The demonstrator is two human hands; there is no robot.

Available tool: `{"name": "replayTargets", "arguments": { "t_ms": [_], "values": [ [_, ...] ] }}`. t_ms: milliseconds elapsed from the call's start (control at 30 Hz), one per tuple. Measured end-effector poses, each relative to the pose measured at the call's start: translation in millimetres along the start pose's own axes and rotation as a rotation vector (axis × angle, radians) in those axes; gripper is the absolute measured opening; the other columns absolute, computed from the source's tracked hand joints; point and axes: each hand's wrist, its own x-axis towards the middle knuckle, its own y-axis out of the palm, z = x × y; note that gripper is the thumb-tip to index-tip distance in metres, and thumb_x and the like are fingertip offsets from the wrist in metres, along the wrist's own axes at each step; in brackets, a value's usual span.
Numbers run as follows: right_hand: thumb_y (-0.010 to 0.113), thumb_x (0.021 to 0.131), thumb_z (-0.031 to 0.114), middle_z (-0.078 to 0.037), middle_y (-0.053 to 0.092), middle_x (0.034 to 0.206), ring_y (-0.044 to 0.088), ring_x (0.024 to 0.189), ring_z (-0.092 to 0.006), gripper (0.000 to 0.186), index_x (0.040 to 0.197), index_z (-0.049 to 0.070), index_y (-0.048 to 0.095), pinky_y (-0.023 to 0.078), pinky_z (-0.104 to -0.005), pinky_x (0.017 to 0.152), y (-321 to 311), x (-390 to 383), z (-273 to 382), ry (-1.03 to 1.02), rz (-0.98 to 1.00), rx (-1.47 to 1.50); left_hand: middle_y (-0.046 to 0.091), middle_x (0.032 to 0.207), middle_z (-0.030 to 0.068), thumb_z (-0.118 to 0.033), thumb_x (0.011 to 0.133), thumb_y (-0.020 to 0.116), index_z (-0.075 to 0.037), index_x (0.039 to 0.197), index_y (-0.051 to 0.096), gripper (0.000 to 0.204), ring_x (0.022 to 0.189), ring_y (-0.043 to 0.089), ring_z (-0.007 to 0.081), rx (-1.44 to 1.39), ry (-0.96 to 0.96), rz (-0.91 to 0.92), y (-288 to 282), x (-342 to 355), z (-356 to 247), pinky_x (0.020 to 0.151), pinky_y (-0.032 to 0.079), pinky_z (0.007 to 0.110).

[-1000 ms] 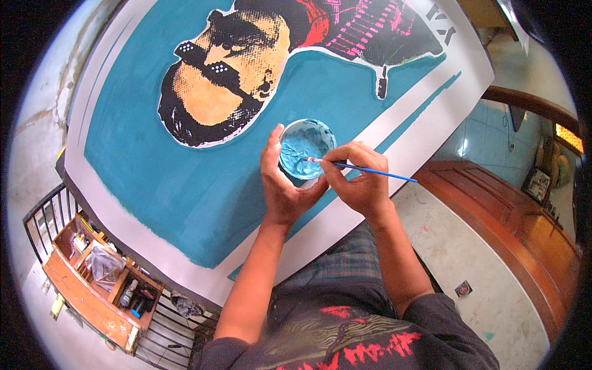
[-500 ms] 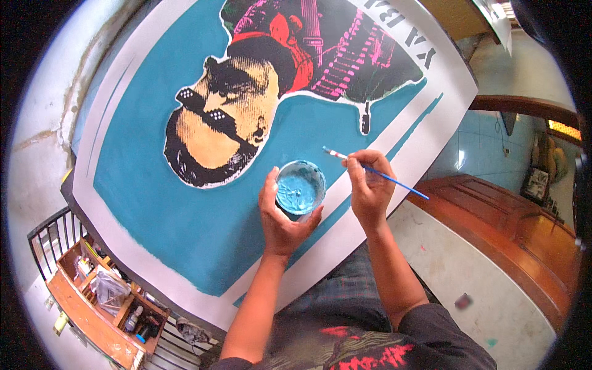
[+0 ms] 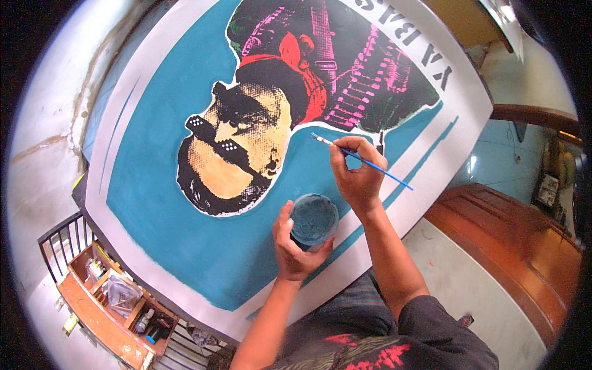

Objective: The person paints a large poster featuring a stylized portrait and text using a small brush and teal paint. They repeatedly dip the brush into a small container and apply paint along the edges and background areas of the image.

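My left hand cups a small round pot of teal paint from below and holds it over the poster. My right hand grips a thin blue-handled brush, whose white tip reaches up and left to the teal area beside the printed head. The poster is a big white sheet with a teal painted ground and a black, tan, pink and red picture of a bearded figure lying sideways.
A wooden tray of small bottles and paint things sits at the lower left beside a black metal rail. Brown wooden furniture runs along the right. My dark patterned shirt fills the bottom edge.
My right hand lifted the brush out of the paint pot and carried it up to the poster. My left hand lowered the pot a little. The view shifted toward the printed head.
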Motion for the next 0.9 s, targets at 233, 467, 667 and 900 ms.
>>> {"name": "replayTargets", "arguments": {
  "t_ms": [233,467,667,900],
  "values": [
    [0.072,0.075,-0.003,-0.010,0.068,0.076,0.064,0.066,-0.0170,0.011,0.082,0.002,0.065,0.051,-0.0282,0.062,12,7,-9,-0.088,0.064,-0.056,0.045,0.134,0.0329,-0.033,0.069,0.086,-0.010,0.131,0.024,0.090,0.115,0.054,0.0459,0.022,-0.011,-0.004,-1,-2,-1,0.096,0.042,0.054],
    [0.072,0.072,-0.005,-0.010,0.067,0.074,0.063,0.064,-0.0194,0.013,0.081,0.002,0.065,0.050,-0.0297,0.062,17,13,-10,-0.123,0.100,-0.067,0.045,0.133,0.0325,-0.031,0.069,0.087,-0.011,0.127,0.024,0.088,0.113,0.054,0.0457,0.013,-0.038,0.029,-3,2,-4,0.095,0.042,0.054],
    [0.072,0.072,-0.004,-0.009,0.067,0.074,0.063,0.064,-0.0197,0.013,0.080,0.003,0.065,0.049,-0.0296,0.061,18,13,-11,-0.147,0.102,-0.060,0.045,0.134,0.0327,-0.032,0.069,0.087,-0.010,0.126,0.025,0.088,0.112,0.054,0.0458,0.010,-0.037,0.025,0,1,-3,0.094,0.043,0.053],
    [0.072,0.072,-0.004,-0.009,0.067,0.074,0.064,0.064,-0.0205,0.012,0.079,0.003,0.065,0.049,-0.0304,0.063,19,15,-9,-0.146,0.122,-0.067,0.046,0.133,0.0333,-0.034,0.070,0.086,-0.009,0.125,0.026,0.086,0.110,0.056,0.0461,0.015,-0.029,0.040,-2,2,-2,0.093,0.043,0.053]
  ]
}}
